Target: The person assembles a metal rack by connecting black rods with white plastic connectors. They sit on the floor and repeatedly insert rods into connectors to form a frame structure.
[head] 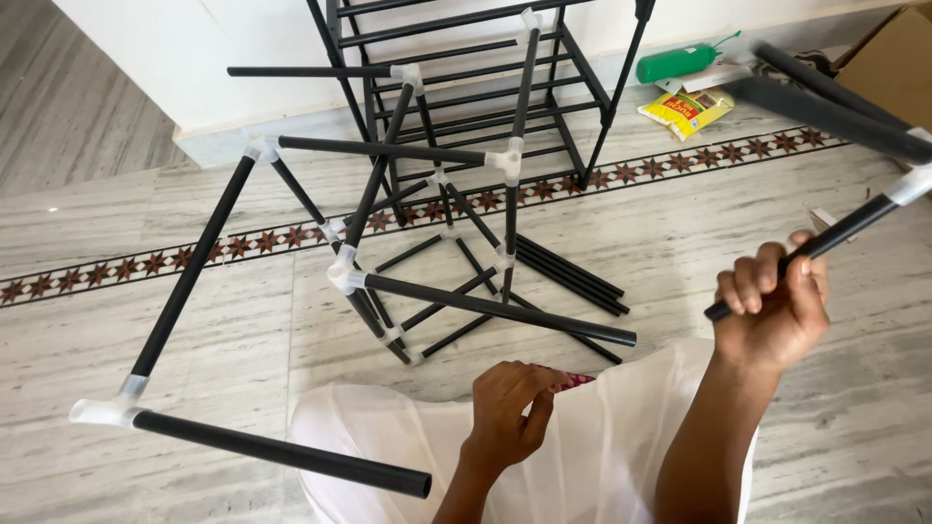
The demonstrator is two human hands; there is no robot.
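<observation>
right hand (pixel 772 311) fist grips black tube (pixel 815 243) | tube slants up-right | left hand (pixel 510 408) curled, empty, on white cloth (pixel 621 437)

A slim black tube (pixel 825 238), capped at its upper end by a white plastic connector (pixel 913 184), slants upward well right of the black rack frame (pixel 427 194).

The right hand (pixel 774 309) grips a black rod (pixel 835 234); the left hand (pixel 510 408) rests near white cloth (pixel 621 437); rod frame (pixel 388 213) lies on the floor (pixel 97 233).
</observation>
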